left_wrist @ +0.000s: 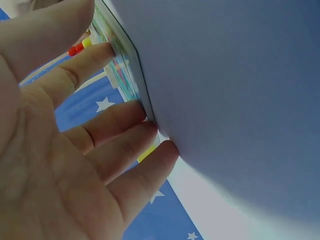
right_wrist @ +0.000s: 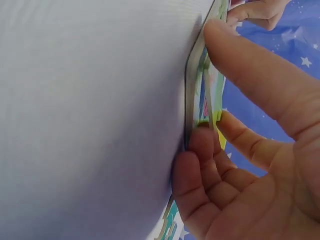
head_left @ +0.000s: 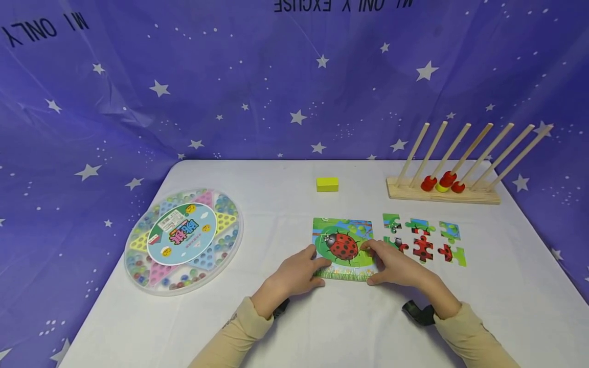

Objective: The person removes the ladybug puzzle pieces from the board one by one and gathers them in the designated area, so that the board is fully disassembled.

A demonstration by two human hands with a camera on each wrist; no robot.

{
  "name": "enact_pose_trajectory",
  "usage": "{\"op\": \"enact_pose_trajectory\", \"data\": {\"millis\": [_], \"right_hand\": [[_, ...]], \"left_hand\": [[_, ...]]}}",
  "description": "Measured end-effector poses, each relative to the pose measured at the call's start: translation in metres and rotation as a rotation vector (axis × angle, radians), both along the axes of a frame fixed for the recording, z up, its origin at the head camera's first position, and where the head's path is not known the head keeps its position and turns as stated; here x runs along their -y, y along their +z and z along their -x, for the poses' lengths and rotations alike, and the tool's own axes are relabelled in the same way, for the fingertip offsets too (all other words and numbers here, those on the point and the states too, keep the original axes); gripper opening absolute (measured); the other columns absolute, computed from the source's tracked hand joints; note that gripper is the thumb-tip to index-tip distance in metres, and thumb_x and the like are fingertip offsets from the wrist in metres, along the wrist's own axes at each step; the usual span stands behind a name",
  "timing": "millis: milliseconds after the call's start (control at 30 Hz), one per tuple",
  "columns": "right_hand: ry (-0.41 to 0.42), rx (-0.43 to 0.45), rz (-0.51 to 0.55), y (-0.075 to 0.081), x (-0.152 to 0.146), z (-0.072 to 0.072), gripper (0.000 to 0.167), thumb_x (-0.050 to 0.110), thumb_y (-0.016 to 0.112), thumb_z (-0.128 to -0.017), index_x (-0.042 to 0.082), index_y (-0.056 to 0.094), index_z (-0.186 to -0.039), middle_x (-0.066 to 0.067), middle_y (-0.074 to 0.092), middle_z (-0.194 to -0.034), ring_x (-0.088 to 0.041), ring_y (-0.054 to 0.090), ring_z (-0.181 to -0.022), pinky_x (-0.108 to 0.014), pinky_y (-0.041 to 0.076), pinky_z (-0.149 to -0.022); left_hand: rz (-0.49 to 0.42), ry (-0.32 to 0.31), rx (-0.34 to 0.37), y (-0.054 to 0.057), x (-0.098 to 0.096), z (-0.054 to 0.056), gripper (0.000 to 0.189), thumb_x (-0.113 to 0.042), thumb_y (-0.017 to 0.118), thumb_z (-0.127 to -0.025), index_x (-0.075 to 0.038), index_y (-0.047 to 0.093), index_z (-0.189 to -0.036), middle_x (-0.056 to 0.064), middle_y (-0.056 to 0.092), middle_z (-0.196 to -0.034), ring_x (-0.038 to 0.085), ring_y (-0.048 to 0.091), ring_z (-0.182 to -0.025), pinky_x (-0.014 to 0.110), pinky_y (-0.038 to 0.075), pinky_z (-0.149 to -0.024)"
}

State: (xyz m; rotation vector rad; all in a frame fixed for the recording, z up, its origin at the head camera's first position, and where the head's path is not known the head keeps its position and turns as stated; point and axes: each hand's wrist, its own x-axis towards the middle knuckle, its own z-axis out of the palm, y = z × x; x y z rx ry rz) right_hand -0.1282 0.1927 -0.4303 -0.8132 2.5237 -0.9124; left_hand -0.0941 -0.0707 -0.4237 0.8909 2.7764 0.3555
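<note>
A ladybug jigsaw puzzle lies in its tray on the white table between both hands. My left hand touches the left edge of the tray, its fingers fairly straight and spread in the left wrist view. At the right side, my right hand has its thumb near the lower corner and its fingers along the edge. A green puzzle piece stands slightly tilted up from the tray there, held between the thumb and fingers. Right of the tray lie several loose puzzle pieces with red, green and blue print.
A round marble game box with a clear rim stands on the left. Behind the puzzle sits a yellow block. A wooden peg rack with red and yellow beads stands at the back right. Purple starred cloth hangs behind the table.
</note>
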Motion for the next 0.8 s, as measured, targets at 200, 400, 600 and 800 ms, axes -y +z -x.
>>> {"op": "enact_pose_trajectory", "data": {"millis": [200,400,600,800], "right_hand": [[0.015,0.001,0.001,0.001,-0.001,0.001,0.063,0.021,0.080,-0.067,0.003,0.049,-0.119,-0.003,0.048,-0.097,-0.017,0.042,-0.079,-0.028,0.039,-0.065],[0.018,-0.007,0.014,0.000,-0.005,0.002,0.060,0.027,0.078,-0.070,0.006,0.051,-0.119,-0.001,0.048,-0.095,-0.014,0.042,-0.077,-0.026,0.037,-0.063],[0.004,-0.014,0.058,-0.002,-0.008,0.001,0.058,0.027,0.078,-0.071,0.008,0.051,-0.119,0.001,0.047,-0.091,-0.014,0.042,-0.077,-0.026,0.038,-0.064],[-0.044,-0.032,0.070,0.003,-0.015,-0.001,0.057,0.018,0.077,-0.072,0.010,0.049,-0.120,0.001,0.048,-0.096,-0.016,0.044,-0.081,-0.028,0.041,-0.067]], "left_hand": [[0.015,0.006,-0.046,-0.001,-0.002,-0.002,0.042,-0.036,0.067,-0.081,-0.023,0.060,-0.120,0.000,0.039,-0.090,0.010,0.038,-0.072,0.024,0.038,-0.065],[0.017,0.003,-0.055,0.000,-0.003,-0.002,0.041,-0.036,0.067,-0.081,-0.023,0.060,-0.119,0.000,0.040,-0.090,0.010,0.038,-0.071,0.023,0.039,-0.065],[0.017,0.007,-0.035,-0.001,-0.002,-0.002,0.041,-0.036,0.065,-0.082,-0.024,0.059,-0.121,0.001,0.040,-0.091,0.010,0.039,-0.072,0.024,0.039,-0.064],[0.021,0.011,-0.030,-0.001,-0.002,-0.002,0.041,-0.036,0.065,-0.082,-0.024,0.059,-0.121,0.000,0.038,-0.090,0.011,0.038,-0.071,0.023,0.037,-0.064]]}}
